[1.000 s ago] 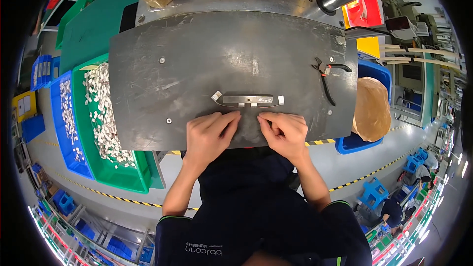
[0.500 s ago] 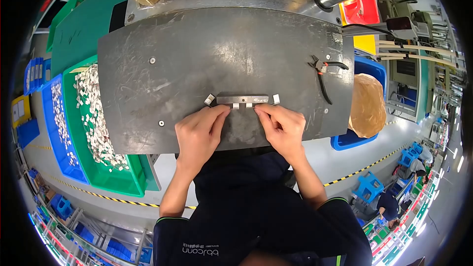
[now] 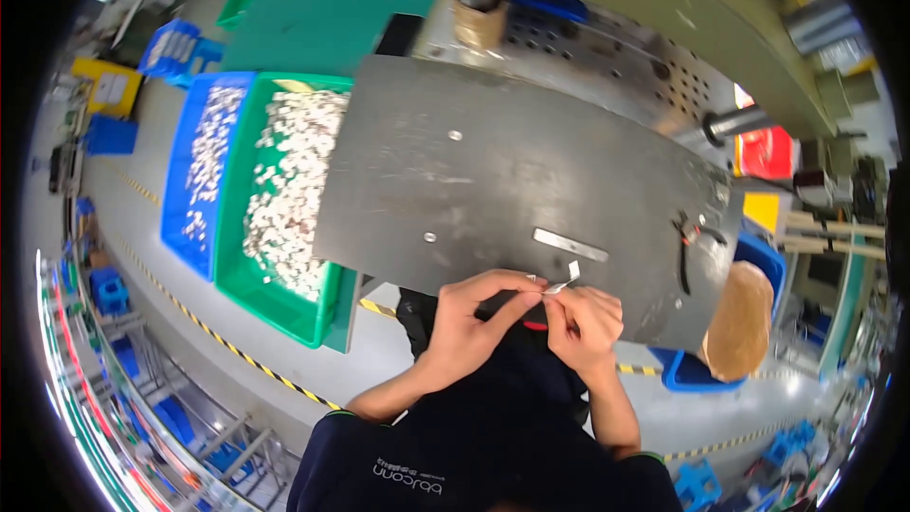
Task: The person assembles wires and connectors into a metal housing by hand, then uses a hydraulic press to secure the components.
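Close together at the near edge of the dark metal plate, my left hand and my right hand meet at the fingertips. Both are closed in a pinch. Small whitish rectangular pieces show between the fingertips, too small to tell their exact kind. Another such white piece stands out just beyond my right fingers; whether it is held or lies on the plate I cannot tell. A short metal bar lies on the plate past my hands, touched by neither.
Black-handled cutting pliers lie at the plate's right. To the left, a green bin and a blue bin hold many small white pieces. A brown paper-like bundle rests in a blue bin at the right. Perforated machine metal stands behind.
My hands have left the bar's near edge and come together nearer my body, with small pieces at the fingertips. The view has swung, bringing the left bins further in.
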Demonstrator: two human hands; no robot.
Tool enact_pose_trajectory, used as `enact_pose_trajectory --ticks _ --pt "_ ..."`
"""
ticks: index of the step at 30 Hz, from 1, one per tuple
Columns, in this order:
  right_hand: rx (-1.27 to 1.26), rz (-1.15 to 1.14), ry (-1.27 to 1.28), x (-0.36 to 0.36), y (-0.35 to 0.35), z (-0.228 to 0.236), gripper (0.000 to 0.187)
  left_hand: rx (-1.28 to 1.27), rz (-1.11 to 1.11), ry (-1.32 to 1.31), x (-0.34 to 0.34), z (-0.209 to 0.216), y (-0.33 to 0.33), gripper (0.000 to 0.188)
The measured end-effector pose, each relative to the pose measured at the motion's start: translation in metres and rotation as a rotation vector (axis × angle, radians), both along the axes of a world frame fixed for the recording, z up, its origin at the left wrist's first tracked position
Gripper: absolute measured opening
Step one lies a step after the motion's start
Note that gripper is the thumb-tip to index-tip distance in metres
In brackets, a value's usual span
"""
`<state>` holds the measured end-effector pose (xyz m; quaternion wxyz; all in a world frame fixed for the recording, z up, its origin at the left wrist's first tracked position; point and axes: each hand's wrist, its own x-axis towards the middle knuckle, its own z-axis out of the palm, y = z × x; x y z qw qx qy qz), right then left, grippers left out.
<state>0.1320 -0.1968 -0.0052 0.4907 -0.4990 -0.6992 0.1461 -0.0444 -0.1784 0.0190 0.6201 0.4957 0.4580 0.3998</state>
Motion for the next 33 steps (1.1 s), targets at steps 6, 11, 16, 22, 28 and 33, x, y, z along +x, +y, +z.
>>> enact_pose_trajectory --ticks 6,11,16,22,28,33 --pt "-0.106 0.056 0.031 -0.017 0.011 0.001 0.025 0.036 0.262 -0.068 -0.063 0.005 0.014 0.008" --pt "-0.213 0.110 0.051 -0.002 0.003 -0.031 0.011 0.339 0.808 0.426 -0.239 0.026 0.074 0.015" --pt "-0.273 0.125 0.036 0.001 0.007 -0.029 0.011 0.608 0.802 1.216 -0.375 -0.017 0.125 0.033" --pt "-0.325 0.127 0.035 0.000 0.007 -0.028 0.011 0.152 0.302 0.999 -0.344 -0.087 0.157 0.045" --pt "-0.344 0.138 0.053 -0.001 0.008 -0.031 0.010 0.052 0.291 1.067 -0.323 -0.102 0.157 0.028" --pt "-0.363 0.140 0.065 -0.003 0.008 -0.028 0.012 0.044 0.398 0.892 -0.333 -0.087 0.145 0.022"
